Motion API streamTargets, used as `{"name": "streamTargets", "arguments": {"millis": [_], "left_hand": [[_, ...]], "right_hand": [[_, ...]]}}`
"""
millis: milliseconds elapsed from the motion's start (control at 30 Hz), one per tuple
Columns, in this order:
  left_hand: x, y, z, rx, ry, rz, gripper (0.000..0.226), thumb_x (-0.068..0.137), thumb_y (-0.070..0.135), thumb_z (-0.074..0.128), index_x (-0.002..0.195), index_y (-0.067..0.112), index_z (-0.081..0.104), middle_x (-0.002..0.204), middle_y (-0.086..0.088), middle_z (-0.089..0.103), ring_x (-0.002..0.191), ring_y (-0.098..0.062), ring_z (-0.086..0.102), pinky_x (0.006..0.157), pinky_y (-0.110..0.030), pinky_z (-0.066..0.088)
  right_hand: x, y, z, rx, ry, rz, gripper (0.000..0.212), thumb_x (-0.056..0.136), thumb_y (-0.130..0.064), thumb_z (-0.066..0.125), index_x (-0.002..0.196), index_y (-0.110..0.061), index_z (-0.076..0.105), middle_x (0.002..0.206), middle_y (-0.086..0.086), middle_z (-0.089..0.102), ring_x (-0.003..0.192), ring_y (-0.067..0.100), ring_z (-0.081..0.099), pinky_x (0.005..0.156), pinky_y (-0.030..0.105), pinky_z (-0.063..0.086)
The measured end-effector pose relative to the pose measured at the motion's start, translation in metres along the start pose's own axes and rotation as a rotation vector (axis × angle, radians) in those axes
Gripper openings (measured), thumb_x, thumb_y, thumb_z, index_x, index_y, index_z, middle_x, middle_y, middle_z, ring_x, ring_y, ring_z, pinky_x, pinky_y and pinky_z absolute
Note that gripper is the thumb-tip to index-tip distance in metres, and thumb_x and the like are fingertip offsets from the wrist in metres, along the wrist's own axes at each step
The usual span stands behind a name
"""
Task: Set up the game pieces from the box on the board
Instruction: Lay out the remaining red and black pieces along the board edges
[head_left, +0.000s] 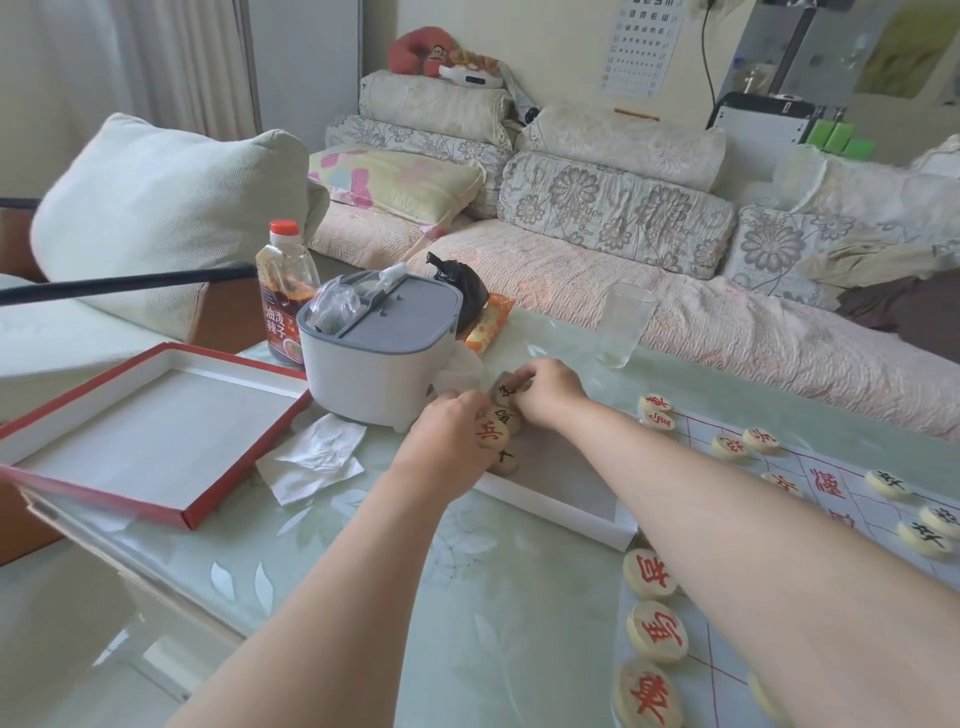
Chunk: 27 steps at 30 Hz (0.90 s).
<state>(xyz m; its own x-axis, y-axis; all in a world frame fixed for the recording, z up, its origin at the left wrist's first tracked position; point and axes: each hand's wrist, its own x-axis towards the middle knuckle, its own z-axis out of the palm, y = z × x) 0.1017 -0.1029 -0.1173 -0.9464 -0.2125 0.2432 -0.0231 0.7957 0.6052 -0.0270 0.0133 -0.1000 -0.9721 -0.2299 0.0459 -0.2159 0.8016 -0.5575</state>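
Left hand (451, 431) curled over xiangqi pieces (493, 435) in far-left corner of white box (561, 506), right hand (545, 395) pinching one black-marked piece (506, 391), board (810, 499) at right partly set.

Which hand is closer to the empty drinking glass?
The right hand. It sits just below and left of the glass over the box of pieces, while the left hand is farther away, down by the white bin.

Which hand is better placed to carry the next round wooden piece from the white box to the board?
Right, probably. The right hand already pinches a black-marked wooden piece, and the paper board lies on that side.
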Motion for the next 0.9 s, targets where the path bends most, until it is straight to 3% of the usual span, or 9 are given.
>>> {"name": "streamTargets", "arguments": {"millis": [200, 400, 567, 800, 900], "left_hand": [[-0.001, 0.006, -0.002, 0.049, -0.018, 0.001, 0.058, 0.078, 0.020, 0.072, 0.132, 0.022, 0.053, 0.120, -0.003, 0.052, 0.113, -0.021, 0.051, 0.092, -0.030, 0.046], [-0.008, 0.040, -0.003, 0.076, -0.047, 0.070, 0.053, 0.077, 0.022, 0.072, 0.128, 0.020, 0.056, 0.116, -0.003, 0.053, 0.109, -0.023, 0.052, 0.080, -0.024, 0.039], [-0.021, 0.094, 0.011, 0.089, -0.108, 0.209, 0.057, 0.078, 0.023, 0.074, 0.131, 0.019, 0.053, 0.125, 0.001, 0.051, 0.115, -0.020, 0.050, 0.089, -0.023, 0.038], [-0.054, 0.175, 0.056, 0.103, -0.271, 0.407, 0.044, 0.080, 0.021, 0.067, 0.123, 0.016, 0.060, 0.117, -0.001, 0.051, 0.103, -0.019, 0.054, 0.077, -0.018, 0.036], [-0.064, 0.198, 0.074, 0.136, -0.336, 0.439, 0.049, 0.077, 0.026, 0.071, 0.124, 0.019, 0.059, 0.121, -0.001, 0.051, 0.109, -0.019, 0.050, 0.085, -0.023, 0.041]], "right_hand": [[-0.024, 0.021, -0.020, 0.229, -0.030, -0.006, 0.027, 0.072, -0.016, 0.086, 0.093, -0.022, 0.072, 0.091, -0.001, 0.065, 0.078, 0.014, 0.060, 0.063, 0.022, 0.045], [-0.066, 0.060, -0.066, 0.264, 0.034, -0.006, 0.033, 0.062, -0.026, 0.093, 0.079, -0.025, 0.065, 0.084, -0.005, 0.063, 0.074, 0.012, 0.058, 0.071, 0.026, 0.049], [-0.116, 0.114, -0.118, 0.270, 0.071, 0.038, 0.033, 0.065, -0.032, 0.091, 0.082, -0.024, 0.064, 0.083, -0.005, 0.062, 0.072, 0.010, 0.056, 0.064, 0.023, 0.044], [-0.194, 0.192, -0.178, 0.185, 0.120, 0.111, 0.033, 0.065, -0.035, 0.090, 0.083, -0.021, 0.065, 0.078, -0.007, 0.065, 0.068, 0.009, 0.058, 0.063, 0.024, 0.045], [-0.227, 0.218, -0.198, 0.124, 0.125, 0.150, 0.038, 0.066, -0.045, 0.088, 0.086, -0.021, 0.066, 0.083, -0.005, 0.068, 0.072, 0.009, 0.058, 0.063, 0.023, 0.043]]}}
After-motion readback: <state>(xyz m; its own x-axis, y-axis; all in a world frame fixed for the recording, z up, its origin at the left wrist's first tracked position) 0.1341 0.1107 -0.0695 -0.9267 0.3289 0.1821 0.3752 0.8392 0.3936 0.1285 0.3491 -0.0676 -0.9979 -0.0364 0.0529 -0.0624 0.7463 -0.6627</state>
